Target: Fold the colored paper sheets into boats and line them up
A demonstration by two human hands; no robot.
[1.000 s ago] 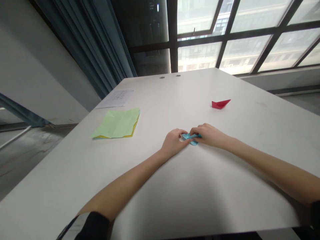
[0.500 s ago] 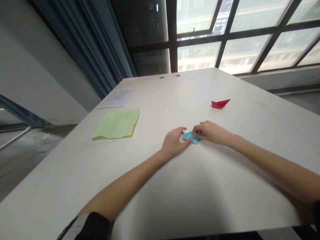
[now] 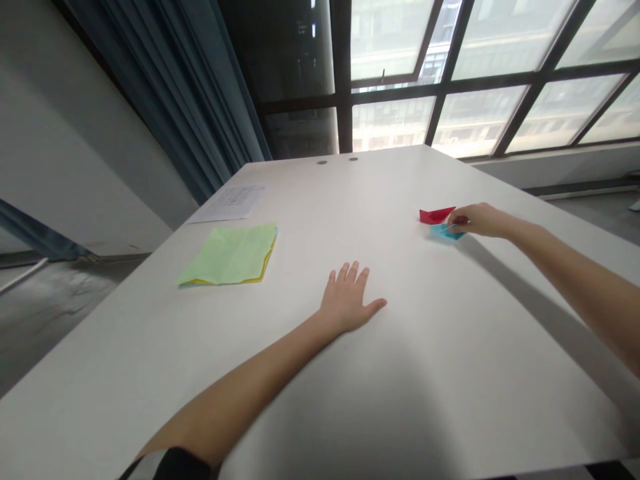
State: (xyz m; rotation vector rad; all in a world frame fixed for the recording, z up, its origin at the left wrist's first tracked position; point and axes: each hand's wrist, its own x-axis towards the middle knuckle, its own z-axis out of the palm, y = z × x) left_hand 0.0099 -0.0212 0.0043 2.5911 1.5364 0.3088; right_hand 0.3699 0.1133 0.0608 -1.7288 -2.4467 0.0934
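Observation:
My left hand (image 3: 347, 299) lies flat on the white table with its fingers spread, holding nothing. At the right, my right hand (image 3: 477, 220) pinches a folded blue paper boat (image 3: 445, 232) by its upper part. Just behind the blue boat sits a red paper boat (image 3: 436, 215), its right end partly covered by my right fingers. Whether the blue boat touches the tabletop or the red one, I cannot tell.
A stack of green and yellow paper sheets (image 3: 233, 253) lies left of my left hand. Farther back is a white printed sheet (image 3: 230, 203). The white table (image 3: 310, 400) reaches toward the windows, with two round grommets (image 3: 322, 162) near its far edge.
My right hand has carried the blue paper boat away to the right, up close to the red one. My left hand has let go of it and flattened onto the table.

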